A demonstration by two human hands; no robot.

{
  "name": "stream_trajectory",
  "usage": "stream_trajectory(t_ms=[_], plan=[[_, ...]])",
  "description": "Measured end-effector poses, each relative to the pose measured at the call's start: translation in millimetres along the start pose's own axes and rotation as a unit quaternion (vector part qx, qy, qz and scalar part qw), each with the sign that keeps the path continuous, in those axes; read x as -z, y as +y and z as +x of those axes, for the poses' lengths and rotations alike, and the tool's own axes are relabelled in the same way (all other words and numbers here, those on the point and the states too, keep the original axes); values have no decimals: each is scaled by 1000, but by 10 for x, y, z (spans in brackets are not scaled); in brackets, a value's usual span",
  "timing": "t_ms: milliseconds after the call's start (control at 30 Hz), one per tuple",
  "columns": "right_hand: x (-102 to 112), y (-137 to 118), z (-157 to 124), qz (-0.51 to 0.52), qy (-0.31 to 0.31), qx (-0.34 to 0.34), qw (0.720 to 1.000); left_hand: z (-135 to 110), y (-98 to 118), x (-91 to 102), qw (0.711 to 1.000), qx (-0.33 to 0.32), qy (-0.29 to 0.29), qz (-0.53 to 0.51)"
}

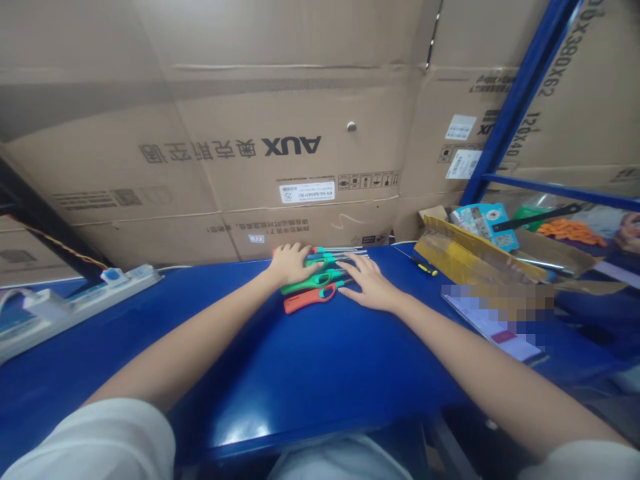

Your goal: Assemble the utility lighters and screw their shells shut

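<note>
Currently resting the left hand (291,263) over the handles of a row of long-nosed lighters (306,301) in red, green and blue plastic with teal collars and thin metal stems, laid side by side on the glossy blue tabletop (300,373), near the upright printed brown cardboard sheet (225,113). Cannot tell whether gripping any handle with those partly bent fingers or only lying on top. Holding the right hand (373,285) at the stem end, fingers spread and thumb parted, open. See to the right, well apart from the lighters, an open cardboard box (450,244) covered in glossy yellow-brown tape. Holds a blue-and-white printed package (483,225), showing above the rim, with a long black bar (543,218) slanting beside it. Note also a heap of bright orange pieces (573,231) and a green packet (530,219), but cannot tell whether inside the box or just behind it. Find a slim yellow-and-black tool (424,267) just beside the box, and far left a long white plastic power strip (83,309) with white plugs in its sockets
</note>
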State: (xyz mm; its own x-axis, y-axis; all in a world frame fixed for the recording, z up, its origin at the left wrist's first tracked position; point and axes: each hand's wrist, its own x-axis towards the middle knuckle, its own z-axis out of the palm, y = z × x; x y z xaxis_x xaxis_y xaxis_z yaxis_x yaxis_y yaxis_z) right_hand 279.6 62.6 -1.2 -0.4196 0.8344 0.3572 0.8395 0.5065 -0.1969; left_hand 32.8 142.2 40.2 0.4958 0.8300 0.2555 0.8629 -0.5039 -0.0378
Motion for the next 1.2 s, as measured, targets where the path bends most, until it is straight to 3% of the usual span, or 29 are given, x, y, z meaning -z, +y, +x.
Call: stream_trajectory(t_ms=[200,333,467,633,767,933,1033,1200], plan=[[99,-71,3,-18,-13,55,998,-223,120,20,999,-11,-31,-14],[147,-164,-19,-2,-68,114,991,-416,263,38,997,-7,-72,-32],[121,-258,-19,35,-147,82,985,-517,339,19,992,24,-114,-48],[61,-306,20,31,-170,28,984,-393,235,-7,987,40,-141,-69],[46,-303,23,7,-141,23,990,-231,141,-49,986,47,-141,-76],[73,-377,-6,1,-118,118,986,-194,141,-113,993,40,-84,-80],[87,-422,-16,12,-139,135,981,-275,135,-98,994,9,-53,-98],[90,-407,-27,28,-157,78,984,-589,76,60,982,-60,-52,-172]])
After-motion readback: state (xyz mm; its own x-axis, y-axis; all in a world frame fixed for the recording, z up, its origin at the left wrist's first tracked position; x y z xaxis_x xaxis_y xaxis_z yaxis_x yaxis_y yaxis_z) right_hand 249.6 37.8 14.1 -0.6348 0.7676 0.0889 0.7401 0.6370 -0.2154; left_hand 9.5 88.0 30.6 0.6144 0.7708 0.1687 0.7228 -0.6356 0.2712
